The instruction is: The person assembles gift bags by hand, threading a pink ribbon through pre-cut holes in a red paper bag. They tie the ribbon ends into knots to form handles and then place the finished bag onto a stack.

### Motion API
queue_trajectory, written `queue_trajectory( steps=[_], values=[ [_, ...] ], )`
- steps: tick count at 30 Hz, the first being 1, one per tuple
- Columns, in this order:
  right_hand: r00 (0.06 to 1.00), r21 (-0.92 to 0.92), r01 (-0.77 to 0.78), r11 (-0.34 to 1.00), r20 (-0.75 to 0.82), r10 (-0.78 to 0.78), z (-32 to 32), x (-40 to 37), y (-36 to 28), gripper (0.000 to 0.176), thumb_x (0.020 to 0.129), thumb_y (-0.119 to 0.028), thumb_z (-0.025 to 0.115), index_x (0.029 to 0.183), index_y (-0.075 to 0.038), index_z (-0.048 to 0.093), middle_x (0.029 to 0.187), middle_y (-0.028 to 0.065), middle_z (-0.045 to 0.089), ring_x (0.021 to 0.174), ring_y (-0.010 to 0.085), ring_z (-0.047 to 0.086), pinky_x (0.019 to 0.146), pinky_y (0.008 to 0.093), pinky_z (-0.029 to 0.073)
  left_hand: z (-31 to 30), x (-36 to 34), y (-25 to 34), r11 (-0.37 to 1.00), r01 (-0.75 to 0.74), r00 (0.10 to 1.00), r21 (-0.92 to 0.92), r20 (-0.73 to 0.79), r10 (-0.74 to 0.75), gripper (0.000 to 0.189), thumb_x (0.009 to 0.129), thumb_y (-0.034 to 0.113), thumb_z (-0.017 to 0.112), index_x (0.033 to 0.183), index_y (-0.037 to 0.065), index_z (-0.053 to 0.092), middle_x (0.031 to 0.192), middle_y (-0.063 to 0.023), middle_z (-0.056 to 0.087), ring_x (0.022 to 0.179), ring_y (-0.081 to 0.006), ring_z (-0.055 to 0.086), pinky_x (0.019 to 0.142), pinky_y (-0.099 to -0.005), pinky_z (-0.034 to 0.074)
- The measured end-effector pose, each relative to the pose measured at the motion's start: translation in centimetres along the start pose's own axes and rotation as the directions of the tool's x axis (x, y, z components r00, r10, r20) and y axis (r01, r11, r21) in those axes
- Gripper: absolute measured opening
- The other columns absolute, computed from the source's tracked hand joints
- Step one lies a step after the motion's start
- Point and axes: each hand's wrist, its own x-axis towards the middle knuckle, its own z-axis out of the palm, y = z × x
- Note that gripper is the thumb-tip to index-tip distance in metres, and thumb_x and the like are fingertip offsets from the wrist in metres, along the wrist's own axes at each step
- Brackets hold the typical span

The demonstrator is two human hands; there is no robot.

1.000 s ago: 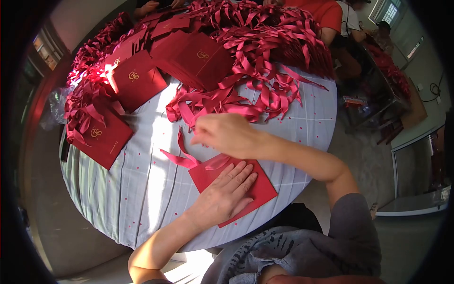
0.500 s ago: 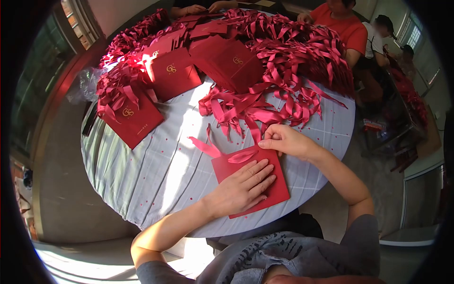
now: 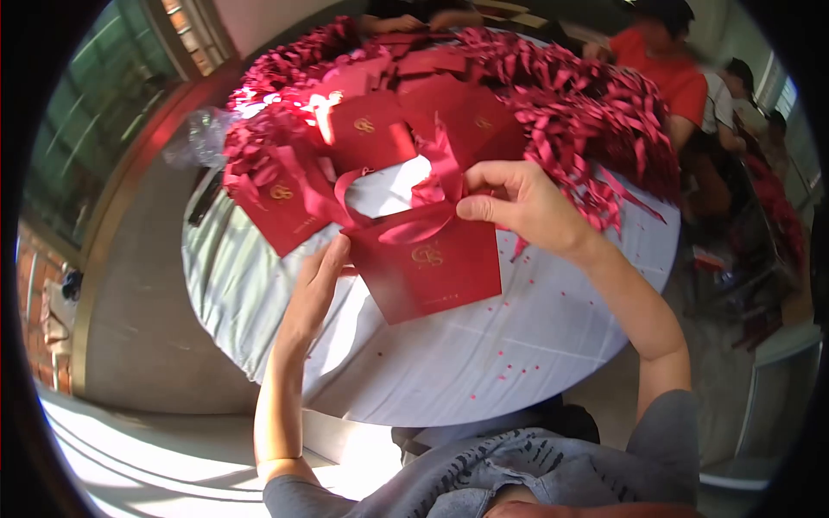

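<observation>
I hold a red paper gift bag (image 3: 427, 269) with a gold logo lifted above the round table (image 3: 449, 363). My left hand (image 3: 315, 285) grips the bag's left edge. My right hand (image 3: 522, 207) pinches the top right corner, where a red ribbon handle (image 3: 406, 226) loops across the bag's mouth. The logo side faces me.
Stacks of the same red bags (image 3: 289, 207) and a heap of red ribbons (image 3: 587, 112) cover the far half of the table. Other people, one in a red shirt (image 3: 669, 73), sit at the far right. A plastic wrapper (image 3: 194, 142) hangs off the table's left edge.
The bag lay flat on the table under my left palm while my right hand worked the ribbon. Now both hands have lifted it off the table and turned its logo side toward me.
</observation>
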Motion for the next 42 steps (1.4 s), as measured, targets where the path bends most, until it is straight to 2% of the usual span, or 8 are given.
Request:
queue_trajectory(
  steps=[4,13,16,20,23,26,33,42],
  values=[
    [0.978,-0.131,0.209,0.969,0.008,-0.21,3.2,3.9,1.0,0.013,0.081,-0.007,0.068,0.088,0.003,0.062,0.073,-0.0016,0.057,0.07,0.0041,0.051,0.061,0.0211,0.042,-1.2,0.5,0.9,0.922,-0.043,0.999,-0.384,0.013,0.052,0.043,0.091,0.028,0.057,0.121,-0.003,0.054,0.116,-0.0134,0.061,0.107,-0.0191,0.057,0.095,-0.0333,0.041],
    [0.826,-0.227,0.48,0.847,-0.207,-0.524,8.8,18.6,3.6,0.026,0.076,-0.016,0.07,0.096,0.0,0.066,0.079,0.0115,0.066,0.074,0.0165,0.062,0.068,0.0308,0.048,-10.8,7.2,2.4,0.805,-0.469,0.667,0.363,-0.452,0.592,0.025,0.092,0.021,0.058,0.103,-0.001,0.063,0.091,-0.0055,0.065,0.086,-0.0116,0.059,0.082,-0.0262,0.044],
    [0.839,-0.438,0.357,0.825,-0.239,-0.49,8.6,19.5,5.8,0.029,0.073,-0.016,0.07,0.096,0.001,0.063,0.077,0.013,0.062,0.07,0.0234,0.06,0.068,0.0333,0.049,-16.9,9.8,-2.3,0.89,-0.061,0.849,0.452,-0.445,0.284,0.028,0.085,0.026,0.067,0.099,0.001,0.063,0.093,-0.0024,0.062,0.086,-0.0075,0.053,0.076,-0.0247,0.042],
    [0.845,-0.503,0.318,0.803,-0.234,-0.481,4.7,15.9,9.3,0.018,0.073,-0.008,0.067,0.088,0.001,0.064,0.084,0.0139,0.063,0.081,0.0251,0.063,0.073,0.033,0.051,-18.5,6.4,-5.0,0.821,0.178,0.7,0.542,-0.656,0.282,0.075,0.069,0.027,0.082,0.126,-0.001,0.044,0.118,-0.0112,0.05,0.11,-0.019,0.046,0.092,-0.0284,0.038],
    [0.728,-0.648,0.236,0.724,-0.375,-0.574,-1.4,14.0,11.5,0.011,0.076,-0.001,0.059,0.085,-0.002,0.065,0.086,0.0138,0.063,0.079,0.0273,0.063,0.07,0.0344,0.051,-20.0,4.2,-6.9,0.93,0.007,0.669,0.367,-0.693,0.269,0.061,0.074,-0.005,0.052,0.133,0.001,0.038,0.13,-0.0124,0.044,0.12,-0.024,0.044,0.099,-0.0342,0.035],
    [0.667,-0.745,0.112,0.658,-0.434,-0.605,-7.0,12.1,12.2,0.019,0.073,0.006,0.05,0.082,-0.003,0.065,0.084,0.0121,0.062,0.081,0.0288,0.061,0.072,0.0363,0.05,-15.0,3.1,-3.9,0.618,0.006,0.445,0.786,-0.556,0.702,0.061,0.069,-0.011,0.039,0.129,0.003,0.042,0.122,-0.0122,0.048,0.11,-0.0248,0.049,0.092,-0.0367,0.038],
    [0.955,-0.87,-0.011,0.493,-0.155,-0.252,-10.3,7.7,12.7,0.033,0.068,0.004,0.055,0.098,-0.008,0.062,0.109,0.0061,0.056,0.11,0.0271,0.048,0.093,0.0392,0.037,-1.4,8.1,0.7,0.349,-0.467,0.639,0.813,0.038,0.768,0.031,0.076,-0.012,0.049,0.099,0.003,0.062,0.096,-0.0103,0.061,0.092,-0.0241,0.055,0.078,-0.0312,0.045],
    [0.764,-0.936,0.23,0.266,0.004,-0.645,-9.8,5.1,11.3,0.019,0.068,-0.003,0.066,0.085,-0.006,0.057,0.101,0.0097,0.054,0.097,0.0281,0.052,0.083,0.0376,0.045,8.6,18.5,-1.6,0.59,-0.507,0.782,0.629,0.048,0.621,0.042,0.087,0.006,0.058,0.128,0.006,0.049,0.105,-0.0168,0.06,0.089,-0.0257,0.061,0.07,-0.0328,0.051]
  ],
)
